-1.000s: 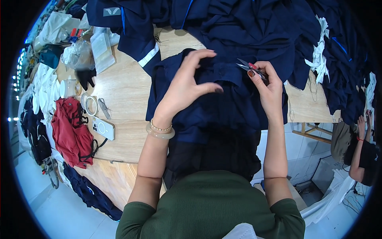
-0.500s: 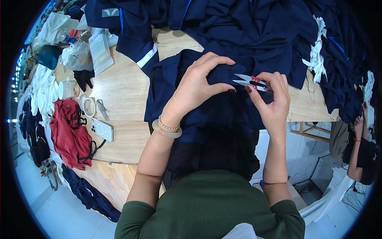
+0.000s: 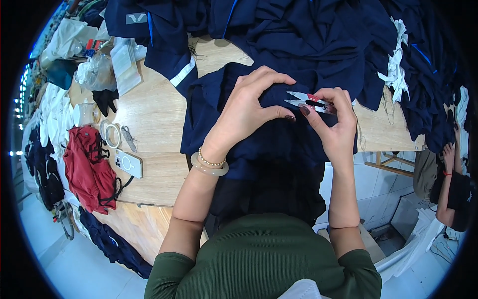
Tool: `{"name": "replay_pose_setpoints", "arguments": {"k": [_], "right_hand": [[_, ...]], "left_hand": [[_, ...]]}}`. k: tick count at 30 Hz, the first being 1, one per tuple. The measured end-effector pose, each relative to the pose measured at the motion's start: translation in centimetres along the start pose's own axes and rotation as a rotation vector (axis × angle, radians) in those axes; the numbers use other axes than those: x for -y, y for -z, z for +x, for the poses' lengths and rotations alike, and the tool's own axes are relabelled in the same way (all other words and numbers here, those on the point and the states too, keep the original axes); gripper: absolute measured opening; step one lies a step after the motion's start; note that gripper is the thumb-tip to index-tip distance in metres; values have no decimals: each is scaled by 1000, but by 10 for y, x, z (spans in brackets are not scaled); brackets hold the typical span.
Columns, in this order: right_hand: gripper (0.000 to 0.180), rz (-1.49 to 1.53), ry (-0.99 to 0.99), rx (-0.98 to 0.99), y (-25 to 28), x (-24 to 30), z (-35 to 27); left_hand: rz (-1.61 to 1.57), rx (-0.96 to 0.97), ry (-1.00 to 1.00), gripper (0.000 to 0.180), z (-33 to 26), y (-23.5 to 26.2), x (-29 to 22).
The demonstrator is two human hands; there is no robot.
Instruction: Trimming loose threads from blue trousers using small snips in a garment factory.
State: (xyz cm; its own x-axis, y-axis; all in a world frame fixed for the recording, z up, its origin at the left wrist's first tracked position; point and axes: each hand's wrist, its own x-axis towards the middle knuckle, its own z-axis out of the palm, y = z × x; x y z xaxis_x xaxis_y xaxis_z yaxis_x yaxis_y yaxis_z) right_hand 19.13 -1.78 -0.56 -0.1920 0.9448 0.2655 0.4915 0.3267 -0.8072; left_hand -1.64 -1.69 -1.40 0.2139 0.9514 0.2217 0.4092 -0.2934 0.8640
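The right hand (image 3: 334, 124) pinches small snips (image 3: 304, 100), blades parted and pointing left toward the left hand (image 3: 246, 107), whose curled fingers (image 3: 279, 78) press the navy garment (image 3: 234, 124) just beside them.

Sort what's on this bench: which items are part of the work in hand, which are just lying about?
In use:
left hand, pinching the navy garment
right hand, holding the thread snips

Lying about:
phone
red cloth
tape roll
black glove
pile of navy garments
white scraps
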Motion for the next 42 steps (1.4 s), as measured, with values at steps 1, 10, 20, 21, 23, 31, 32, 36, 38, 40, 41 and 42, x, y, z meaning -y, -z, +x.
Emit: {"name": "replay_pose_setpoints", "arguments": {"k": [1, 10, 20, 21, 23, 31, 32, 36, 38, 40, 41, 42], "right_hand": [[25, 148, -90, -13, -3, -1, -1], [26, 5, 45, -149, -13, 1, 4], [28, -80, 126, -189, -24, -1, 12], [28, -126, 180, -204, -25, -2, 11], [28, -170, 235, -215, -26, -5, 10], [20, 140, 53, -357, -28, -19, 3], [18, 325, -77, -358, -26, -11, 5], [35, 589, -153, -287, -18, -23, 6], [53, 386, -155, -65, -16, -22, 1], [69, 356, -126, 38, -18, -14, -6], [68, 348, -178, 59, -20, -14, -9], [67, 341, -230, 81, -23, -16, -13]], "left_hand": [[-16, -7, -8, 49, 0, -1, 1], [78, -14, 27, 49, -1, -1, -1], [170, -69, 27, 32, -4, -2, 4], [169, -70, 26, 32, -4, -2, 3], [189, -71, 43, 31, -6, -2, 3], [216, -28, 65, 37, -7, -5, 7], [214, -34, 61, 40, -7, -5, 7], [222, -41, 38, 50, -9, -2, 5], [218, -40, -6, 59, -10, -2, 4], [221, -28, -2, 61, -11, -1, 5], [224, -18, 2, 63, -13, 0, 5], [225, -17, 2, 63, -15, -1, 7]]}}
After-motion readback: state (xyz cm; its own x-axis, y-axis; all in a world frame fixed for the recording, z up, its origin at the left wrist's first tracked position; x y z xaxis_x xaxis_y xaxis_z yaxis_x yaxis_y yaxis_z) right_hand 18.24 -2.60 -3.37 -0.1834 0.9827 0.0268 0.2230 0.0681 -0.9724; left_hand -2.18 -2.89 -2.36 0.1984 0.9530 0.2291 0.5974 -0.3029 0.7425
